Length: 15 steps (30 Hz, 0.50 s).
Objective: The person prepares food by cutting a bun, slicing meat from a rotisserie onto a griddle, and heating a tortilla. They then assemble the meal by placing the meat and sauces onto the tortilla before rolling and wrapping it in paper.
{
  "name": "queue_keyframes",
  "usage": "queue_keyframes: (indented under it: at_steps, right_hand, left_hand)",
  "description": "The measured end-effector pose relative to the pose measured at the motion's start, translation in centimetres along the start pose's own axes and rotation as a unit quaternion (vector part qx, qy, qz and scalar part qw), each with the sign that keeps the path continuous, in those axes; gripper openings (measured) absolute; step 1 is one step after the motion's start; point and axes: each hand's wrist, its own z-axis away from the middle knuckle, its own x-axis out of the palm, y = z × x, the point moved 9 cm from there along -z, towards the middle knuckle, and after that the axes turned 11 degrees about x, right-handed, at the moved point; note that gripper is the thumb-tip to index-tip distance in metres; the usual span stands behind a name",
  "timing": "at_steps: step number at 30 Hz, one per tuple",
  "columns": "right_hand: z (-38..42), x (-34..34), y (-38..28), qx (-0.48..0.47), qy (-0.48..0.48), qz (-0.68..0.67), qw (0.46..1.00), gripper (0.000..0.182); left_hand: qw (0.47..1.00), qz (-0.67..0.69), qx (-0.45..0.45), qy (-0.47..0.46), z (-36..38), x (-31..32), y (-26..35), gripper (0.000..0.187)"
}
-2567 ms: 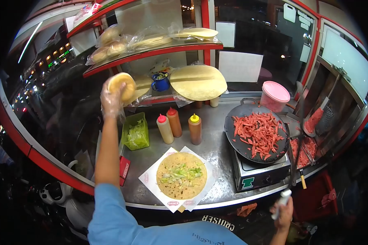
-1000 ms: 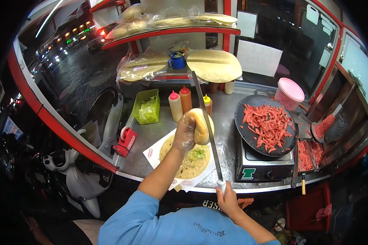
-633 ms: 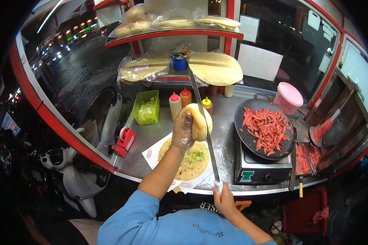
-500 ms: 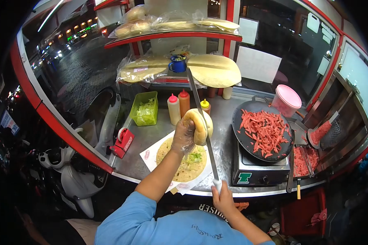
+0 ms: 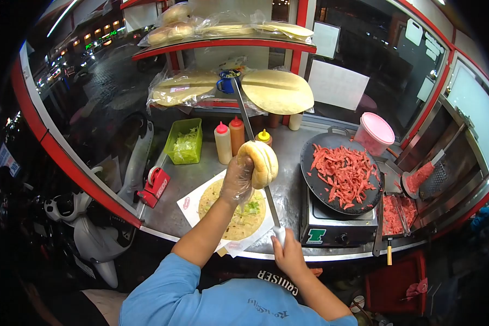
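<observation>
While the left hand (image 5: 240,176) clasps a bun (image 5: 264,164) — knife (image 5: 243,108) seemingly inside — the right hand (image 5: 290,255) grips the handle (image 5: 279,234)

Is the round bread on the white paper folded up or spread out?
Spread out: the round bread lies flat on the white paper, with green shreds on top. The left forearm hides part.

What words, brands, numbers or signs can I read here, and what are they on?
"CRUISER": dark fabric at the waist.
"T": green sticker on the stove.
"PO...": green sign outside; rest blurred.
Too small or blurred: lettering on the blue shirt, red tape dispenser, white paper.
</observation>
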Motion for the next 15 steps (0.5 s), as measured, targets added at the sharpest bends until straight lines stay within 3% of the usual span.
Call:
queue_keyframes:
  at_steps: [3,6,9,11,13,14,15]
  right_hand:
    - [-1.5,-0.5,-2.2,0.0,0.009,0.012,1.0,0.03]
    - [1.1,0.3,-0.8,0.003,-0.007,-0.004,1.0,0.029]
    - [2.3,1.2,0.3,-0.026,-0.011,-0.015,0.999,0.029]
    - [1.4,1.2,0.7,0.004,-0.006,0.018,1.0,0.029]
    - [-0.8,0.0,-1.8,-0.004,0.006,0.048,0.999,0.03]
    - [-1.8,-0.8,-3.0,-0.034,0.031,0.07,0.996,0.031]
    - [-2.7,-1.8,-4.3,-0.066,0.055,0.092,0.992,0.032]
  left_hand:
    - [1.0,0.014,0.0,0.007,-0.8,0.0,0.5,0.045]
    - [0.994,0.109,-0.016,0.014,-1.8,-1.5,1.1,0.049]
    - [0.995,0.079,-0.048,0.035,-0.9,-4.5,-0.7,0.052]
    - [0.992,0.104,-0.046,0.047,-0.7,-4.1,-1.3,0.055]
    - [0.995,0.093,-0.009,-0.019,-2.2,-0.5,1.3,0.057]
    - [0.99,0.132,-0.043,0.017,-3.3,-0.2,1.7,0.069]
    - [0.962,0.246,-0.09,-0.071,-4.6,1.4,2.3,0.086]
